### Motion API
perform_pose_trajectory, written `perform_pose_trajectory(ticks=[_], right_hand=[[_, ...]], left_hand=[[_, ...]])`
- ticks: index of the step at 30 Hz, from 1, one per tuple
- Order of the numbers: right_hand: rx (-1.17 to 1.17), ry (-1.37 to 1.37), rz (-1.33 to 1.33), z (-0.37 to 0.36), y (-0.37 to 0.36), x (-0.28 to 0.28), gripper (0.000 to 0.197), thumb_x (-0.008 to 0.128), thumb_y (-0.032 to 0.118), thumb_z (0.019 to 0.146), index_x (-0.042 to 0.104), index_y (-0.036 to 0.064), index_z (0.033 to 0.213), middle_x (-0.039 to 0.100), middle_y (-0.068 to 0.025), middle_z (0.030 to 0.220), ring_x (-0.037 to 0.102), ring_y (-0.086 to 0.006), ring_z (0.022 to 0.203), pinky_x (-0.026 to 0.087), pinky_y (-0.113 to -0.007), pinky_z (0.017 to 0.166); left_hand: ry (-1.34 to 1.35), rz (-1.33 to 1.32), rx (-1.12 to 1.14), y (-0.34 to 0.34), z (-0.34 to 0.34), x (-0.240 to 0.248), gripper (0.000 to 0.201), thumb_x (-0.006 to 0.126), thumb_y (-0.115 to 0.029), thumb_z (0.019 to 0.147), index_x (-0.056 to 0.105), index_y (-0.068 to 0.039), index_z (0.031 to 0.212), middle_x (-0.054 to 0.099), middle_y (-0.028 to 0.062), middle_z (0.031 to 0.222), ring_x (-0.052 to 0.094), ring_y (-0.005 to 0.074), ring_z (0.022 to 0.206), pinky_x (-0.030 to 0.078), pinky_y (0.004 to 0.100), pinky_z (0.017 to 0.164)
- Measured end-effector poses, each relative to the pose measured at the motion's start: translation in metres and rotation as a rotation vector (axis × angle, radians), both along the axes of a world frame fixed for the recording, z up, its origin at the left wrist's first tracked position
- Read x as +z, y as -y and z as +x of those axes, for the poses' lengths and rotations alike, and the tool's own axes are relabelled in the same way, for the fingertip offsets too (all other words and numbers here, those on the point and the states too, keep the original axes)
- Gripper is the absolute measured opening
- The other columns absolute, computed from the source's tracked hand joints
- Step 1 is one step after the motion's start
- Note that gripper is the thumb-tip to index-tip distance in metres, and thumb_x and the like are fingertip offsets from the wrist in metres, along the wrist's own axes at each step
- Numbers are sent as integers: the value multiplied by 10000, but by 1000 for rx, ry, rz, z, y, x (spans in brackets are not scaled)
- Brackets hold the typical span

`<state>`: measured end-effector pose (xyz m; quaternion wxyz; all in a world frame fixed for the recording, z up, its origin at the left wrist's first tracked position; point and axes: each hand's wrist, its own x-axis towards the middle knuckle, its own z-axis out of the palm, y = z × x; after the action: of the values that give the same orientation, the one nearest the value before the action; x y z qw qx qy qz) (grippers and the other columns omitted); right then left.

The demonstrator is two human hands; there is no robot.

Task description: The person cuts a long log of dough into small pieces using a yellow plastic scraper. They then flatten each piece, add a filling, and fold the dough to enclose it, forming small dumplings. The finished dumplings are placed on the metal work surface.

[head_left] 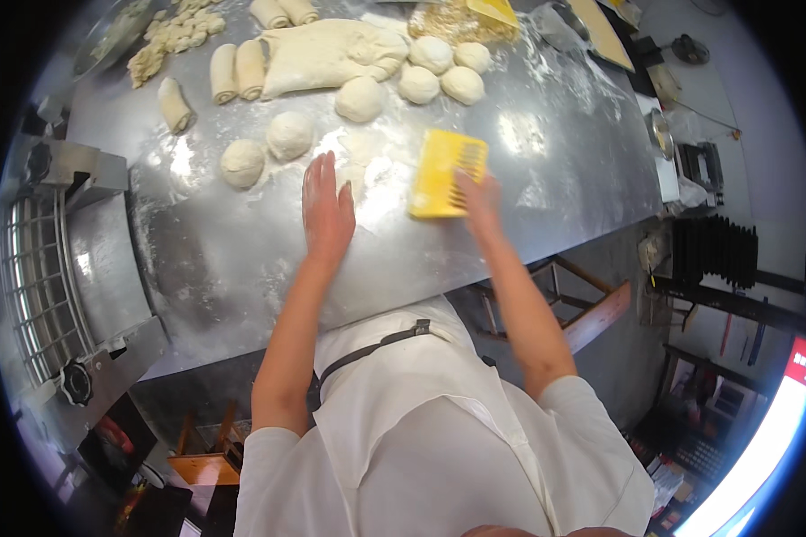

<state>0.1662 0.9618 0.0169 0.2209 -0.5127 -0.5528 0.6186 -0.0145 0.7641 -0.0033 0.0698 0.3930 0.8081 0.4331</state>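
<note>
My left hand (328, 210) rests low over the steel worktable with its fingers stretched out and holds nothing. Just beyond its fingertips sit two round dough balls (290, 136), one a little further left. My right hand (480, 199), slightly blurred, grips a yellow plastic dough scraper (438, 174) with a row of dark slots by the fingers. The scraper is at the table surface, right of a floury patch (360, 157). Farther back lie another dough ball (360, 99), a cluster of several dough balls (431, 55) and a large flat slab of dough (327, 58).
Rolled dough pieces (225, 73) and small dough lumps (175, 36) lie at the far left, near a metal bowl (107, 40). Crumbly filling (443, 25) with a yellow tool is at the back. A roller machine (40, 277) stands left of the steel worktable (224, 268); a wooden stool (591, 313) is below right.
</note>
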Motion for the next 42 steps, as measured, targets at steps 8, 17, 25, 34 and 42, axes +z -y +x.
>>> perform_pose_trajectory(ticks=[8,17,25,34,42], right_hand=[[-357,57,143,150,-61,-65,265,707,222,941,674,-4,1074,696,-72,893,667,-151,704,545,-314,620],[-387,25,196,103,-54,-62,270,720,196,922,690,-55,1018,708,-85,875,673,-152,717,545,-342,620],[-477,21,314,82,-41,-49,246,705,183,929,685,-48,1011,707,-80,859,657,-134,707,538,-324,619],[-409,49,212,67,-44,-28,259,704,192,930,661,-37,1045,717,-110,876,680,-141,729,552,-321,625],[-339,-193,57,90,-74,-44,240,670,158,942,643,-22,1099,717,-92,907,680,-136,751,565,-312,650]], left_hand=[[-319,-169,109,62,-75,12,884,778,-234,843,301,-27,1558,332,289,1556,292,466,1455,262,522,1195],[-416,-291,219,-65,-135,-37,775,758,-475,828,505,-79,1444,489,240,1448,462,397,1338,407,488,1099],[640,275,297,-65,-73,9,503,817,-322,853,662,4,1204,683,151,1140,641,242,1019,509,370,927],[-58,102,-40,-164,42,48,657,793,-343,851,556,-86,1408,463,212,1476,445,419,1333,374,499,1112],[-136,-31,-54,-108,49,37,523,644,-139,943,520,-50,1443,411,246,1521,363,444,1421,312,522,1157]])
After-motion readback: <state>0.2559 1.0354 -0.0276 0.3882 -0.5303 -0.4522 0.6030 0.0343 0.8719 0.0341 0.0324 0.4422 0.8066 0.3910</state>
